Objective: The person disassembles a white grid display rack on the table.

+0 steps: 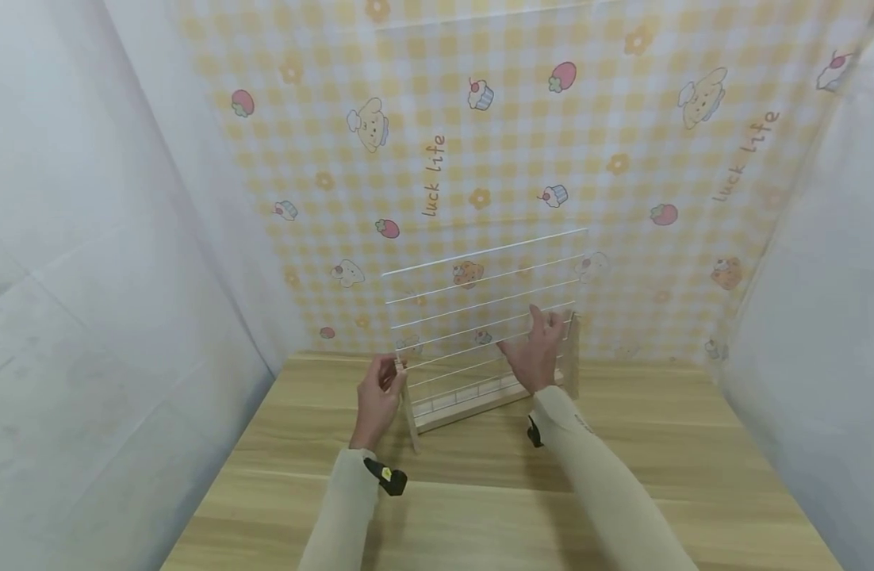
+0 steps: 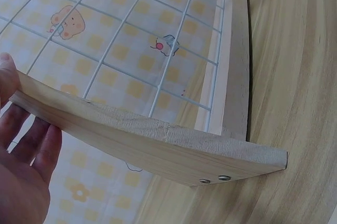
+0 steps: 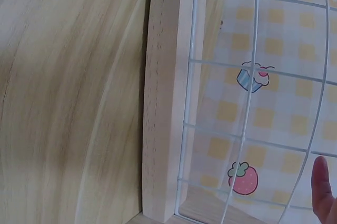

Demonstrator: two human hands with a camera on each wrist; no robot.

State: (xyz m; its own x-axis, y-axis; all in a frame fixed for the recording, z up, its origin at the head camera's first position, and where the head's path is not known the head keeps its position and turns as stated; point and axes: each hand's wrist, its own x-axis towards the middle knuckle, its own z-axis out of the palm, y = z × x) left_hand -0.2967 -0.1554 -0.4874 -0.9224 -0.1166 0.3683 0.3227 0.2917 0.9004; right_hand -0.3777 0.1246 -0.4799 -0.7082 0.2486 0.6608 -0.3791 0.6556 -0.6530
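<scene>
A wooden-framed rack with a white wire grid [image 2: 159, 86] stands upright on the wooden table. My left hand [image 1: 377, 400] grips the rack's left wooden side board [image 2: 142, 139], thumb on its upper edge and fingers underneath in the left wrist view. Two metal screws [image 2: 225, 178] show near the board's lower end. My right hand [image 1: 537, 353] is in front of the grid's right part, near the right side board [image 1: 574, 365], fingers raised and thumb spread. One fingertip [image 3: 320, 182] shows over the wires in the right wrist view; whether it touches them I cannot tell. A wooden bottom bar [image 1: 473, 408] joins the sides.
Behind the rack hangs a yellow checked cloth [image 1: 515, 151] printed with cupcakes, strawberries and cartoon animals. White sheets [image 1: 87, 238] flank the table [image 1: 480, 523] on both sides. A dark strap device [image 1: 387, 477] sits on the left wrist.
</scene>
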